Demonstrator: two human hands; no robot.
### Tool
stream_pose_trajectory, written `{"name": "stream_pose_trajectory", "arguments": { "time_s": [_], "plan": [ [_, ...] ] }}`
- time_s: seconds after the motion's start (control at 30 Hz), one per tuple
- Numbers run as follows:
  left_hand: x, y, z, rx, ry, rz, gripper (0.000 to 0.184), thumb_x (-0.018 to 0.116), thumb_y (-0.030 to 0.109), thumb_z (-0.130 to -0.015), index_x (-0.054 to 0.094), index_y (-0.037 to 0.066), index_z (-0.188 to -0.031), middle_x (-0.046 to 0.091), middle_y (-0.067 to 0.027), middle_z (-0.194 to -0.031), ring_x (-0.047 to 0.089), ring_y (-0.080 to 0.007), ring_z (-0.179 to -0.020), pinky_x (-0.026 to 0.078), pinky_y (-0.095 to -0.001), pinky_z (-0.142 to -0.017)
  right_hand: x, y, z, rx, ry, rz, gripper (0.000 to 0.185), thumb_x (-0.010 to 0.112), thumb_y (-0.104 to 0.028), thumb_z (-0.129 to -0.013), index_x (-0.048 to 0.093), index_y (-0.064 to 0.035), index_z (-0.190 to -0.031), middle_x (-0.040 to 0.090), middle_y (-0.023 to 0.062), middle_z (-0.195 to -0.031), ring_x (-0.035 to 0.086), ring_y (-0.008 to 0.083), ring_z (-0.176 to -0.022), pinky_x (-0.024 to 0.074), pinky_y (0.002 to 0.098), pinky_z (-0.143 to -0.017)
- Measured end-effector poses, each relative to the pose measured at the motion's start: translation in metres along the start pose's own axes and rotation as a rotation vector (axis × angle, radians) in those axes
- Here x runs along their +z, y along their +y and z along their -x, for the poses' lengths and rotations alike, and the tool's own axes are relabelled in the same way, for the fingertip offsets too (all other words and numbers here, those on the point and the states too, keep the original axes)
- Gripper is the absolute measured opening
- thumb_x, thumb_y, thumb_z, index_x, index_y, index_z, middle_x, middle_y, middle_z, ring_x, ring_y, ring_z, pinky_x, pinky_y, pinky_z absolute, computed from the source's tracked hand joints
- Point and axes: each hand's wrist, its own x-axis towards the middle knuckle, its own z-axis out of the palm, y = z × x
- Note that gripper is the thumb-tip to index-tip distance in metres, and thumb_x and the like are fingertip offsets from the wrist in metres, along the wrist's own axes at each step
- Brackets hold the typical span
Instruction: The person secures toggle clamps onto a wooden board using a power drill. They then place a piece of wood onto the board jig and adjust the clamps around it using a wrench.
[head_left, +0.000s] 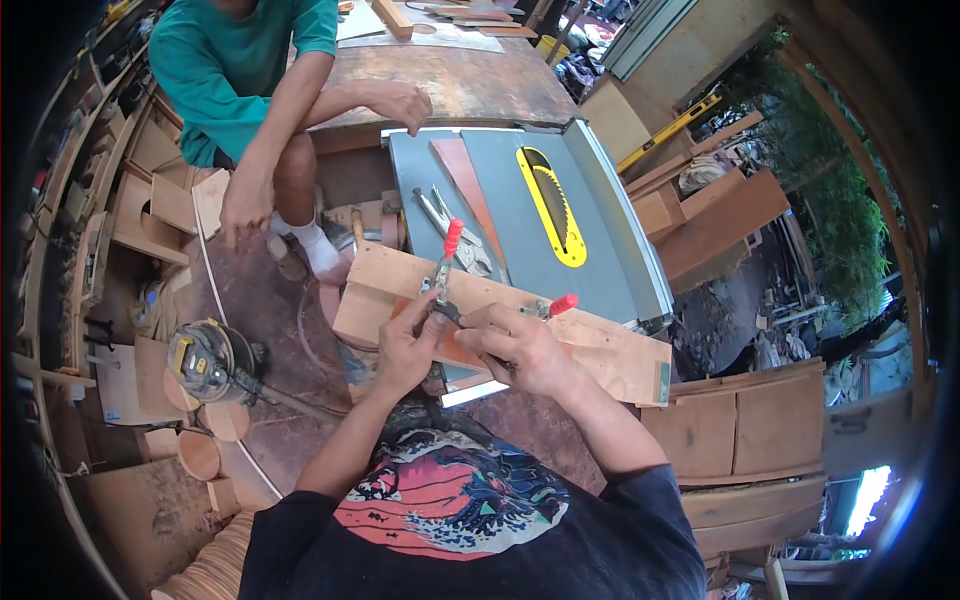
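A wooden board jig (pixel 610 350) lies across the near edge of the table saw (pixel 610 230). Two toggle clamps with red handles are mounted on it: the left toggle clamp (pixel 452 242) has its handle upright, and the right toggle clamp (pixel 562 306) has its handle tilted over. My left hand (pixel 405 350) pinches the lower front part of the left clamp. Close beside it, my right hand (pixel 525 345) has its fingers curled together at a small dark piece (pixel 446 313) by the clamp; what they grip is largely hidden. Locking pliers (pixel 458 235) rest on the saw top behind the clamps.
The saw blade slot sits in a yellow insert (pixel 552 207). A thin reddish wood strip (pixel 468 190) lies on the saw top. Another person in a green shirt (pixel 225 90) sits at the left. A shop vacuum (pixel 210 362) stands on the floor, its hose running toward me.
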Motion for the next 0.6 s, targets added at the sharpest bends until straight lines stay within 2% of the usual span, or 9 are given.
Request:
{"name": "stream_pose_trajectory", "arguments": {
  "time_s": [0.13, 0.23, 0.33, 0.43, 0.53, 0.6],
  "plan": [
    [-0.003, 0.003, -0.001, -0.017, -0.008, -0.003, 0.039, 0.065, 0.019, -0.105, 0.061, -0.002, -0.138, 0.064, -0.0008, -0.079, 0.056, -0.0069, -0.067, 0.045, -0.0250, -0.059, -0.013, -0.032, -0.012, 0.087, -0.040, 0.068, 0.028, 0.076, -0.008, -0.085, 0.074, -0.0063, -0.113, 0.069, 0.0126, -0.111, 0.072, 0.0314, -0.093, 0.0599, 0.0407, -0.075],
    [0.001, 0.002, -0.001, -0.021, 0.000, 0.064, 0.040, 0.065, 0.019, -0.106, 0.060, -0.001, -0.139, 0.065, -0.0012, -0.081, 0.056, -0.0074, -0.067, 0.046, -0.0250, -0.060, -0.020, -0.044, -0.011, 0.261, -0.192, 0.085, 0.034, 0.077, -0.018, -0.087, 0.073, -0.0054, -0.118, 0.071, 0.0150, -0.108, 0.073, 0.0319, -0.084, 0.0601, 0.0414, -0.074],
    [0.005, 0.001, 0.000, 0.000, 0.031, 0.091, 0.039, 0.064, 0.018, -0.106, 0.059, -0.001, -0.139, 0.066, -0.0019, -0.083, 0.057, -0.0077, -0.068, 0.047, -0.0246, -0.061, -0.023, -0.046, -0.017, 0.224, -0.193, 0.092, 0.038, 0.074, -0.013, -0.086, 0.072, -0.0050, -0.124, 0.072, 0.0162, -0.102, 0.072, 0.0326, -0.075, 0.0589, 0.0414, -0.072],
    [0.006, -0.001, 0.001, 0.025, 0.033, 0.117, 0.039, 0.065, 0.019, -0.105, 0.059, -0.002, -0.138, 0.068, -0.0031, -0.084, 0.059, -0.0075, -0.069, 0.048, -0.0240, -0.061, -0.041, -0.049, -0.030, 0.441, -0.407, -0.162, 0.042, 0.068, -0.007, -0.085, 0.070, -0.0026, -0.127, 0.073, 0.0185, -0.097, 0.072, 0.0323, -0.074, 0.0572, 0.0414, -0.070],
    [0.007, -0.003, 0.002, -0.011, 0.058, 0.165, 0.041, 0.067, 0.021, -0.104, 0.056, -0.002, -0.136, 0.069, -0.0047, -0.086, 0.061, -0.0077, -0.071, 0.048, -0.0240, -0.061, -0.049, -0.058, -0.047, 0.621, -0.472, -0.232, 0.035, 0.066, -0.008, -0.085, 0.071, -0.0026, -0.119, 0.071, 0.0255, -0.085, 0.071, 0.0443, -0.086, 0.0565, 0.0503, -0.076],
    [0.009, -0.008, 0.004, -0.087, 0.104, 0.231, 0.042, 0.068, 0.023, -0.103, 0.053, -0.001, -0.135, 0.070, -0.0056, -0.086, 0.061, -0.0082, -0.071, 0.048, -0.0242, -0.061, -0.036, -0.045, -0.044, 0.651, -0.425, -0.191, 0.036, 0.063, -0.006, -0.086, 0.069, 0.0007, -0.121, 0.072, 0.0248, -0.087, 0.071, 0.0400, -0.080, 0.0558, 0.0478, -0.073]
  ]
}}
